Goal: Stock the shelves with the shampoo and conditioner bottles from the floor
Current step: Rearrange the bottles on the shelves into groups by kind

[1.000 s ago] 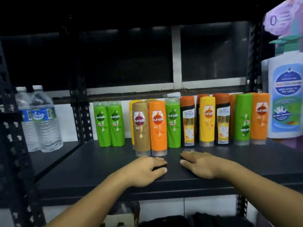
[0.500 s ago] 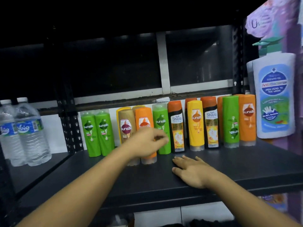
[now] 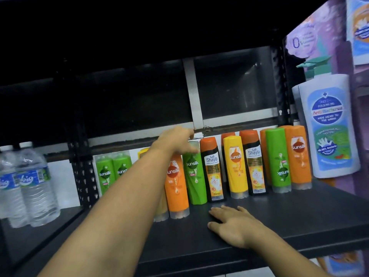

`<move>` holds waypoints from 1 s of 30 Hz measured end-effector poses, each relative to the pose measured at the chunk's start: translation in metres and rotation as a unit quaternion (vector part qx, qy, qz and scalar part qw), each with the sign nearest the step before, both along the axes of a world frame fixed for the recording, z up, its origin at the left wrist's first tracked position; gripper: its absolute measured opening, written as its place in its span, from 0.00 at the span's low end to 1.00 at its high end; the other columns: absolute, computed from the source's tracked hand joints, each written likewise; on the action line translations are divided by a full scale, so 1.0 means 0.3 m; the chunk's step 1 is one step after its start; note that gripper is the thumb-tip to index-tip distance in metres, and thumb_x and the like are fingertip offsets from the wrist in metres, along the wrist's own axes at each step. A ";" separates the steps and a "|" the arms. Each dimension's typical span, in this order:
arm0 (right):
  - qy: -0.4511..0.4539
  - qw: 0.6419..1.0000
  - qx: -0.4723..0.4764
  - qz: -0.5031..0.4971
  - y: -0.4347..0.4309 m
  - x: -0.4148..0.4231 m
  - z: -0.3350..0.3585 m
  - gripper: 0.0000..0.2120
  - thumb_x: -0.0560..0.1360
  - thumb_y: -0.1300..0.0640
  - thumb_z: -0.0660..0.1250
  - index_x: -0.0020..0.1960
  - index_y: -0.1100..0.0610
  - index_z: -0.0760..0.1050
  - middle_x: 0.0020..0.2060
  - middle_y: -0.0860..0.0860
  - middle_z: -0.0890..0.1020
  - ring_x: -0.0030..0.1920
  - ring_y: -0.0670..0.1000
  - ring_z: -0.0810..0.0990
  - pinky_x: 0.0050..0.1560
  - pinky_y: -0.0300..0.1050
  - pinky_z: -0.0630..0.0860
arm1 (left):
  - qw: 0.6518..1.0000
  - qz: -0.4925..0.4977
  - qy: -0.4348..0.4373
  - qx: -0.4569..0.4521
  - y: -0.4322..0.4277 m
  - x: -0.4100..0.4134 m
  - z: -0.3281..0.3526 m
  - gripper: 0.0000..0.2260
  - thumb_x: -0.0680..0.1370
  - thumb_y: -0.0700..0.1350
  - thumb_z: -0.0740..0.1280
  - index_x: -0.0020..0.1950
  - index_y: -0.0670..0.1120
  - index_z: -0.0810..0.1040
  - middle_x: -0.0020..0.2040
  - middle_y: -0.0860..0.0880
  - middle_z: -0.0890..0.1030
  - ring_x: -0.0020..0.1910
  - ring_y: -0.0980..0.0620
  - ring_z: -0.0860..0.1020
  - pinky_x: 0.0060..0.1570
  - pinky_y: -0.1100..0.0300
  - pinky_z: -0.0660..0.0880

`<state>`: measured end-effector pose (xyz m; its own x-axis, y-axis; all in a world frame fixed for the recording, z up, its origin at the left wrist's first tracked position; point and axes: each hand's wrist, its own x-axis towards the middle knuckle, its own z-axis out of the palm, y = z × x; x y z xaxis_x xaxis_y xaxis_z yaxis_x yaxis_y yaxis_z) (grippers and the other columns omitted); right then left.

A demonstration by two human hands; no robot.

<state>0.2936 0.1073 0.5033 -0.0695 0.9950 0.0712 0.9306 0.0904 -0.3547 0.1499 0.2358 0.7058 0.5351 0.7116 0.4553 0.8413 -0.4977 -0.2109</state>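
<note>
The left forearm (image 3: 129,196) hides part of the bottle row (image 3: 235,166). The left hand (image 3: 175,139), blurred, hovers at the cap of a green Sunsilk bottle (image 3: 194,176); whether its fingers grasp it, I cannot tell. The right hand (image 3: 234,226) lies flat, fingers released, on the black shelf (image 3: 299,216), where green, orange and yellow bottles stand upright along the back

Green bottle (image 3: 194,172) reads sunsilk; black bottle (image 3: 213,170) Safi Shayla.
</note>
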 end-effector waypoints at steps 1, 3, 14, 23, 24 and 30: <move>0.005 1.000 -0.001 -0.003 0.000 0.001 0.001 0.29 0.82 0.38 0.51 0.81 0.44 0.57 0.81 0.44 0.57 0.81 0.45 0.50 0.80 0.52 0.41 | 1.000 0.005 0.002 -0.002 0.002 0.004 -0.010 0.29 0.73 0.64 0.73 0.69 0.52 0.75 0.62 0.49 0.81 0.58 0.47 0.79 0.57 0.46 0.79; 0.012 1.000 -0.002 -0.005 0.001 0.001 -0.001 0.29 0.81 0.37 0.52 0.81 0.44 0.57 0.81 0.44 0.57 0.81 0.45 0.50 0.80 0.52 0.41 | 1.000 0.008 0.006 0.006 -0.006 0.010 -0.026 0.29 0.73 0.64 0.73 0.69 0.51 0.75 0.62 0.49 0.81 0.58 0.47 0.79 0.58 0.46 0.78; 0.029 0.999 0.004 -0.026 0.025 0.007 -0.022 0.32 0.78 0.33 0.52 0.79 0.41 0.59 0.80 0.46 0.60 0.81 0.50 0.51 0.80 0.54 0.45 | 0.998 0.003 -0.008 0.056 -0.060 0.012 -0.068 0.22 0.75 0.63 0.72 0.61 0.54 0.71 0.57 0.51 0.82 0.60 0.46 0.78 0.64 0.42 0.65; 0.062 0.993 0.072 -0.072 -0.010 0.004 -0.010 0.29 0.76 0.36 0.64 0.73 0.45 0.71 0.70 0.47 0.76 0.68 0.51 0.75 0.68 0.49 0.73 | 0.970 -0.144 -0.194 -0.011 -0.192 -0.113 -0.072 0.22 0.72 0.60 0.77 0.60 0.54 0.75 0.54 0.55 0.78 0.52 0.53 0.77 0.48 0.55 0.78; 0.060 0.992 0.080 -0.073 -0.015 0.005 -0.010 0.25 0.76 0.37 0.65 0.70 0.45 0.74 0.67 0.47 0.78 0.65 0.51 0.77 0.65 0.49 0.74 | 0.965 -0.153 -0.211 -0.023 -0.210 -0.132 -0.073 0.21 0.72 0.59 0.77 0.60 0.54 0.75 0.53 0.55 0.78 0.51 0.54 0.77 0.45 0.57 0.77; 0.037 0.992 0.103 -0.061 -0.038 0.001 -0.004 0.16 0.77 0.42 0.66 0.61 0.46 0.81 0.58 0.45 0.83 0.57 0.48 0.80 0.58 0.47 0.78 | 0.948 -0.183 -0.246 -0.083 -0.279 -0.217 -0.121 0.21 0.71 0.59 0.78 0.60 0.55 0.80 0.52 0.57 0.79 0.45 0.59 0.77 0.38 0.62 0.72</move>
<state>0.2939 0.0960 0.5020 0.0627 0.9596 0.2743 0.9113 0.0570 -0.4077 0.0848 0.1523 0.6695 0.5114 0.6034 0.6119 0.5819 -0.7671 0.2701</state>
